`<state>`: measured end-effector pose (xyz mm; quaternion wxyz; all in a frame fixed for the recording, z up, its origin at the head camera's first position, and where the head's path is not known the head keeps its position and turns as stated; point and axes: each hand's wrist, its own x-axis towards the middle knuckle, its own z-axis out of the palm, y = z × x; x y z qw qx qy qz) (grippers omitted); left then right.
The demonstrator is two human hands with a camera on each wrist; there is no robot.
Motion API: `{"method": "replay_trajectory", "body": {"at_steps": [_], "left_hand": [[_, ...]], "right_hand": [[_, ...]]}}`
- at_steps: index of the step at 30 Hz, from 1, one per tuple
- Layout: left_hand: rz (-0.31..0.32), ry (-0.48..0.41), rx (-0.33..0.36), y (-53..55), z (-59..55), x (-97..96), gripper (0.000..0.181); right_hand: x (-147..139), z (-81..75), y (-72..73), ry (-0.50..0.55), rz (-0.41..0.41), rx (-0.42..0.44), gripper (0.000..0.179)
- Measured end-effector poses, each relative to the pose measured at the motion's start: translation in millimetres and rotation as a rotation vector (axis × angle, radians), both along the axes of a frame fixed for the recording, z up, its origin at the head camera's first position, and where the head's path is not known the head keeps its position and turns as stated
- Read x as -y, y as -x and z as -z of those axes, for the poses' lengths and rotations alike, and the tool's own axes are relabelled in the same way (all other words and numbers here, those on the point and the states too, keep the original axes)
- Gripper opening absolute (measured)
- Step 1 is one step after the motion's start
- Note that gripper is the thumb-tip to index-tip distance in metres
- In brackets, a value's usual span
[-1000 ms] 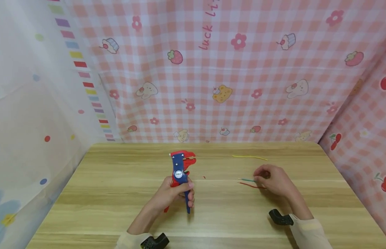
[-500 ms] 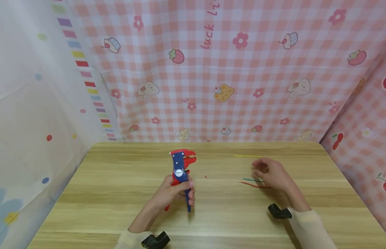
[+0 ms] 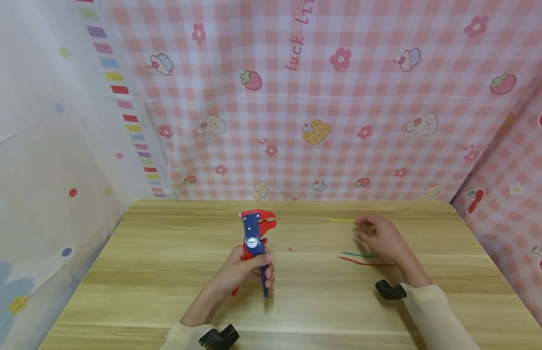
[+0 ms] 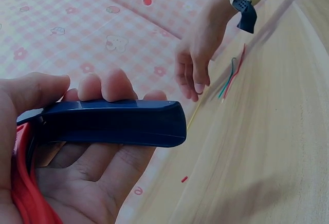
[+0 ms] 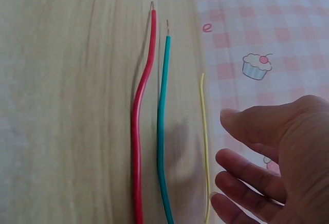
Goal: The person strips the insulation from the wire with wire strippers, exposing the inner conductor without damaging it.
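A wood-grain table (image 3: 310, 301) is carrying 4 things: a yellow wire (image 3: 342, 220) is lying nearest its back edge, a green wire (image 3: 357, 254) and a red wire (image 3: 362, 263) are showing bare tips, and a small red piece (image 3: 290, 249) is lying leftward, apart.

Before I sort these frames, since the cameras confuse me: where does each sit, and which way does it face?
Head: on the head, facing forward and down over the table; the left hand and right hand show.
Left wrist: on that wrist, facing past the blue-and-red tool toward the right hand; both hands show.
Right wrist: on that wrist, facing along the red wire, green wire and yellow wire; only the right hand shows.
Shared: head and left wrist both show the tool and wires.
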<state>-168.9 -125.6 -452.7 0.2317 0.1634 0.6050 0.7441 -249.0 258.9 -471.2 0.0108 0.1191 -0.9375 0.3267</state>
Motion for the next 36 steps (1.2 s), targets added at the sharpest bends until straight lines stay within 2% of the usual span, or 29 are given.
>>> {"method": "replay_trajectory", "body": {"at_steps": [11, 18, 24, 29, 36], "left_hand": [[0.007, 0.011, 0.002, 0.0, 0.6, -0.7, 0.008], [0.011, 0.012, -0.009, -0.1, 1.6, -1.0, 0.008], [0.011, 0.02, -0.004, -0.2, 1.2, -1.1, 0.011], [0.009, 0.023, -0.001, 0.2, 1.7, -0.1, 0.01], [0.021, 0.013, 0.003, 0.6, 2.8, -0.4, 0.009]], "right_hand": [[2, 5.1, 18.5, 0.004, 0.018, -0.029, 0.03], [1, 7.9, 25.4, -0.01, 0.022, -0.052, 0.027], [0, 11.8, 30.4, -0.016, 0.034, -0.022, 0.025], [-1, 16.8, 35.2, -0.019, 0.034, -0.056, 0.02], [0, 25.6, 39.1, -0.003, 0.095, -0.071, 0.01]]}}
